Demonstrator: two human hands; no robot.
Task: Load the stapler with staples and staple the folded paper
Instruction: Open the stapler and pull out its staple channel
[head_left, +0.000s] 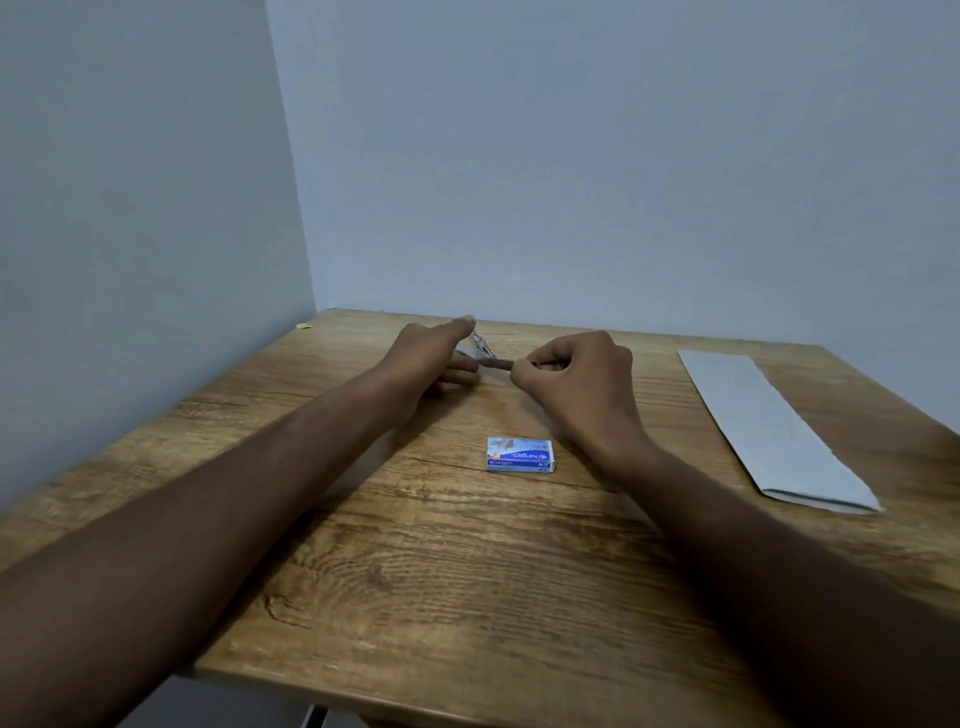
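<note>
Stapler work comes after I look near me first. The staple box lies closest on the worktop, small and light, shut I think. Off to the right lies the folded paper, thin and floppy, so I would pinch it at an edge. Farther back my left hand has its grip around the stapler, thumb up. My right hand has its grip closed tight on the stapler's other end. The stapler sits between both hands, just above the worktop. It looks hard, small and a bit slippery, so I hold both ends.
</note>
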